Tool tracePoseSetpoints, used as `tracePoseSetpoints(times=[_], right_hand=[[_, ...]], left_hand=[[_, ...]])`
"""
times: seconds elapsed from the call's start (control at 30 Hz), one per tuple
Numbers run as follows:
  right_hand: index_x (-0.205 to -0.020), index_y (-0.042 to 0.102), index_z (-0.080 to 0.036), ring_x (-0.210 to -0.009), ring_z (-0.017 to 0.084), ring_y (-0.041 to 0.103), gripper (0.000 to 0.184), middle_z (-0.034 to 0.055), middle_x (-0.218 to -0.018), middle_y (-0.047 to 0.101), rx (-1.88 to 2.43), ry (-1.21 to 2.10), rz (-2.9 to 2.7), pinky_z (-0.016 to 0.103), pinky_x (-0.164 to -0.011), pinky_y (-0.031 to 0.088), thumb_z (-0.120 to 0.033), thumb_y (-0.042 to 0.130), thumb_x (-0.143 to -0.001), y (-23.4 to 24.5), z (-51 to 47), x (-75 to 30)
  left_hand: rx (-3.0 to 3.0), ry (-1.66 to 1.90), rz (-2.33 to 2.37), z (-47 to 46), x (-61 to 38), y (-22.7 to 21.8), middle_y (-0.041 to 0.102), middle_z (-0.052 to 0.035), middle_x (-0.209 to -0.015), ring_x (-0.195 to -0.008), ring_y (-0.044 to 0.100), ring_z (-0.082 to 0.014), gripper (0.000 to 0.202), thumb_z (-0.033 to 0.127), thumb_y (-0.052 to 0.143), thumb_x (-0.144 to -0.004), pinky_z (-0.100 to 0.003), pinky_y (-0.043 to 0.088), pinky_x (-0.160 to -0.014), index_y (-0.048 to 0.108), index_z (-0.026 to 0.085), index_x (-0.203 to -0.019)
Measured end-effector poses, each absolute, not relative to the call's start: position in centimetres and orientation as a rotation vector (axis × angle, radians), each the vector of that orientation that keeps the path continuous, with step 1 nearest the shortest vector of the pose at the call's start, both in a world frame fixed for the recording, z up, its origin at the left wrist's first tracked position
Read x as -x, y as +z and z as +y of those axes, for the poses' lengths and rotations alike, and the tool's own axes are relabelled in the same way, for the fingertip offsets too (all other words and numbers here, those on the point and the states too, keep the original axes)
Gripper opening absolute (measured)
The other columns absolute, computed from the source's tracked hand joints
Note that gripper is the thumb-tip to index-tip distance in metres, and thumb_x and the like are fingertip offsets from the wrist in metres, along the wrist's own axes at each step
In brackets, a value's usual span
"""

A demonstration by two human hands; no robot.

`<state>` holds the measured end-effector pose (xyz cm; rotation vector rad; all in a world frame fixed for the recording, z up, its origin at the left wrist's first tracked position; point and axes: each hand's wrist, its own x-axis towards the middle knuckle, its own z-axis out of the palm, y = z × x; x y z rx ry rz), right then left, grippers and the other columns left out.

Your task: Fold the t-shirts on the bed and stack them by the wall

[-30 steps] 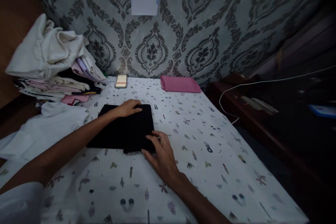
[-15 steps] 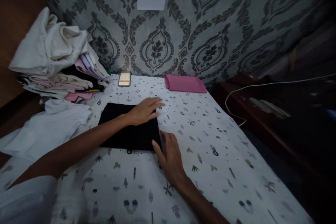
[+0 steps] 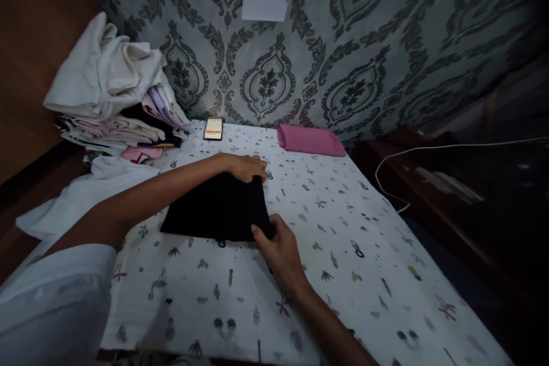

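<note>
A folded black garment [image 3: 214, 209] lies flat on the patterned bed sheet in front of me; its exact kind is hidden by the folding. My left hand [image 3: 249, 168] reaches across its far side, fingers curled over the far right corner. At the near right corner, my right hand [image 3: 281, 249] pinches the edge, thumb on top and fingers underneath. Both hands are closed on the black cloth. Part of its far edge is covered by my left forearm.
A tall pile of clothes [image 3: 107, 80] stands at the back left, with a white garment [image 3: 77, 200] before it. By the wall are a phone [image 3: 213, 129] and a folded pink cloth [image 3: 311, 140]. A white cable [image 3: 450, 146] hangs over dark furniture at right.
My left hand has gone from lying over the cloth to curling round its far right corner. My right hand has closed on the near right corner. The view has shifted slightly left.
</note>
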<state>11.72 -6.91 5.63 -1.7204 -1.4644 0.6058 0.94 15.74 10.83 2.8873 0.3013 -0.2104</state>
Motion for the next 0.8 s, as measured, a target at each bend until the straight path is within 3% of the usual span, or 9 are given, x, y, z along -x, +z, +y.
tracePoseSetpoints(times=[0.17, 0.3, 0.5, 0.6, 0.67, 0.8], right_hand=[[-0.087, 0.047, -0.023, -0.054, 0.011, 0.043, 0.017, -0.0044, -0.073, 0.051, 1.529, 0.599, -1.465, 0.025, -0.049, 0.037, -0.034, 0.058, -0.082, 7.9, -5.9, -6.6], [-0.099, 0.054, -0.02, -0.077, 0.018, 0.056, 0.019, 0.0035, -0.092, 0.059, 1.393, 0.429, -1.83, 0.03, -0.067, 0.047, -0.021, 0.06, -0.081, 7.8, -4.7, -1.7], [-0.12, 0.058, -0.013, -0.1, 0.026, 0.054, 0.034, 0.0115, -0.108, 0.061, 1.288, 0.277, -2.374, 0.043, -0.084, 0.048, -0.02, 0.06, -0.087, 6.5, -4.5, 1.7], [-0.121, 0.06, -0.013, -0.1, 0.025, 0.054, 0.032, 0.0116, -0.108, 0.063, 1.272, 0.294, -2.372, 0.042, -0.086, 0.048, -0.028, 0.057, -0.093, 6.7, -4.3, 1.6], [-0.12, 0.061, -0.013, -0.109, 0.026, 0.054, 0.033, 0.0128, -0.116, 0.063, 1.239, 0.284, -2.359, 0.044, -0.093, 0.046, -0.034, 0.051, -0.097, 6.6, -4.0, 1.4], [-0.143, 0.045, -0.01, -0.142, 0.027, 0.034, 0.055, 0.0166, -0.15, 0.045, 1.101, 0.208, -2.443, 0.049, -0.117, 0.026, -0.044, 0.044, -0.1, 5.0, -3.6, 1.0]], left_hand=[[-2.989, 0.047, 0.423, 15.5, 4.3, 14.9, 0.057, -0.0077, -0.099, -0.097, 0.05, -0.0259, 0.03, 0.001, 0.05, -0.061, -0.037, 0.041, -0.083, 0.062, 0.022, -0.079], [-2.883, 0.126, 0.657, 15.1, 12.0, 14.5, 0.056, -0.0059, -0.097, -0.095, 0.052, -0.0231, 0.028, 0.001, 0.049, -0.062, -0.034, 0.041, -0.085, 0.06, 0.021, -0.077], [-2.718, -0.011, 1.053, 13.3, 19.3, 10.5, 0.061, -0.0055, -0.092, -0.092, 0.058, -0.0202, 0.029, 0.001, 0.043, -0.069, -0.03, 0.044, -0.083, 0.062, 0.019, -0.08], [-2.741, 0.256, 1.233, 12.0, 18.5, 10.1, 0.064, -0.0076, -0.095, -0.094, 0.059, -0.0221, 0.03, 0.005, 0.041, -0.078, -0.034, 0.044, -0.086, 0.064, 0.018, -0.092], [-2.724, 0.465, 1.163, 11.2, 16.8, 9.8, 0.066, -0.0093, -0.108, -0.104, 0.058, -0.0219, 0.033, 0.011, 0.038, -0.087, -0.034, 0.043, -0.094, 0.063, 0.017, -0.108], [-2.609, 0.34, 0.916, 10.8, 13.3, 7.6, 0.053, -0.0083, -0.145, -0.136, 0.043, -0.0222, 0.043, 0.035, 0.037, -0.1, -0.039, 0.024, -0.116, 0.052, 0.021, -0.137]])
